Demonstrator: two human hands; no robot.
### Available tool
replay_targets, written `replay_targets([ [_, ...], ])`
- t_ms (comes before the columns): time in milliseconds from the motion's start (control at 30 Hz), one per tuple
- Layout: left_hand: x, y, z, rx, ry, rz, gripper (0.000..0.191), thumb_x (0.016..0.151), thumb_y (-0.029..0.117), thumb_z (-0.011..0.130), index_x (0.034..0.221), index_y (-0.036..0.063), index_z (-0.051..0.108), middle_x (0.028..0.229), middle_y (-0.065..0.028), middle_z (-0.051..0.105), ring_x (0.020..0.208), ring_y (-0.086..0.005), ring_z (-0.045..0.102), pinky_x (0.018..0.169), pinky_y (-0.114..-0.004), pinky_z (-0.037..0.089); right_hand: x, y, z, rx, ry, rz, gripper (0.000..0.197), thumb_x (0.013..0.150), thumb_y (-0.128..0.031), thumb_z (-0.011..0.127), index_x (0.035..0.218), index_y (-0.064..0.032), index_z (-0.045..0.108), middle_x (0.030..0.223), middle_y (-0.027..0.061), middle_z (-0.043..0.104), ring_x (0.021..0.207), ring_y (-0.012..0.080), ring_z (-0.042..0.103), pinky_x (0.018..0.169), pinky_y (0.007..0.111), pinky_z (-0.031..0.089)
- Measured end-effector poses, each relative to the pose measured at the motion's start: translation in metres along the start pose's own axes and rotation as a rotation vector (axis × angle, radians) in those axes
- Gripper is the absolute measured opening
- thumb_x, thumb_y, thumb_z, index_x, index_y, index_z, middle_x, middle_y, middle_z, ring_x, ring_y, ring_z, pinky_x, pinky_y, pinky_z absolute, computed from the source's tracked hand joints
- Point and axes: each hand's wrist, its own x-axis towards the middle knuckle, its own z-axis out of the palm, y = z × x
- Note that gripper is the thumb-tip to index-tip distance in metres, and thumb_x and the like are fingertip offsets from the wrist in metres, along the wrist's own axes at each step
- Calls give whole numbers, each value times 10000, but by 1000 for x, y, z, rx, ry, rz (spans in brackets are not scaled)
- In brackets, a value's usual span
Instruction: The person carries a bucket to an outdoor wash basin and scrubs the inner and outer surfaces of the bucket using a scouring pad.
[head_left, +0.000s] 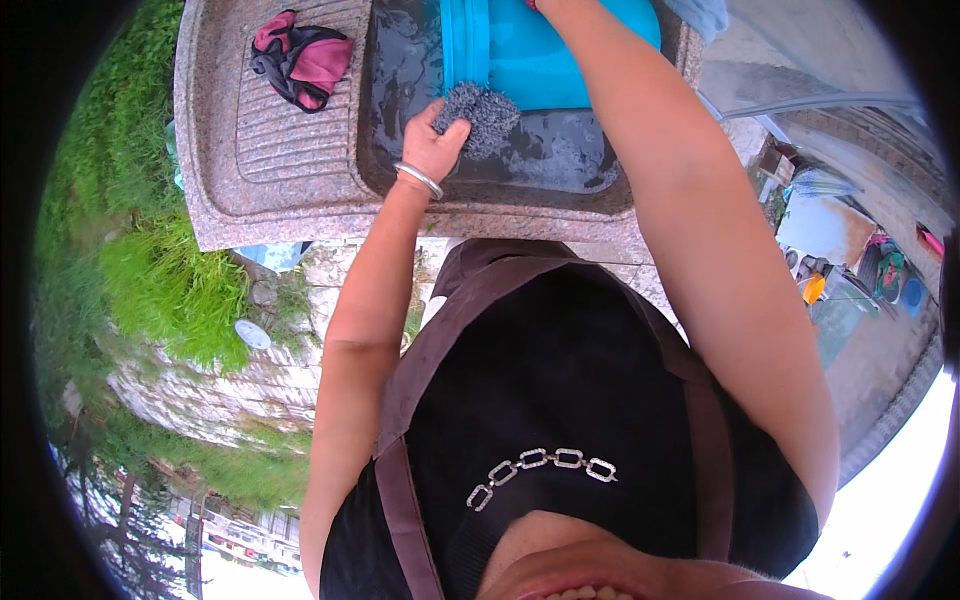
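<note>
My left hand (436, 142), with a silver bangle at the wrist, grips a grey scouring pad or fluffy scrubber (480, 118) against the rim of a turquoise plastic bucket (540, 56). The bucket lies on its side in the dark, wet basin (547, 157) of a speckled stone sink (495, 225). My right arm reaches over the bucket to the top edge of the picture, where a red band shows at the wrist. The right hand itself is out of view.
A crumpled pink and black cloth (304, 64) lies on the sink's ribbed drainboard (281, 150). A pale blue cloth (701, 15) hangs at the sink's far right corner. Beside it runs a clear hose (817, 105). Grass and a stone-paved slope are at the left.
</note>
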Motion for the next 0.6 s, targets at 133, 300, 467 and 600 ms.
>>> replay_targets([
  [133, 27, 23, -1, 186, -17, 188, 335, 776, 156, 628, 995, -96, 617, 840, -115, 686, 750, -134, 620, 707, -276, 497, 20, 9, -14, -16, 27, -42, 377, 857, -254, 397, 926, 1, 666, 941, 232, 647, 913, 369, 626, 849, 462, 474],
  [300, 51, 41, -7, 119, 45, 143, 374, 768, 184, 632, 1006, -104, 615, 835, -123, 688, 745, -117, 604, 700, -281, 498, -58, 2, -37, 263, 253, -244, 374, 883, -250, 476, 1158, -13, 567, 1145, 229, 580, 1081, 369, 544, 940, 449, 410],
  [467, 48, 65, 20, -11, 56, 158, 413, 752, 205, 630, 1031, -97, 600, 854, -161, 680, 781, -168, 633, 738, -301, 497, -120, -13, -39, 31, 314, -149, 476, 880, -268, 512, 1312, -76, 463, 1336, 183, 454, 1244, 382, 395, 1036, 478, 290],
  [600, 30, 16, 5, 60, 12, 134, 481, 739, 192, 646, 1119, -90, 562, 936, -195, 665, 885, -204, 651, 793, -298, 489, -101, -15, -26, -31, 249, -138, 470, 871, -265, 515, 1297, -70, 473, 1328, 183, 465, 1236, 375, 409, 1030, 481, 301],
])
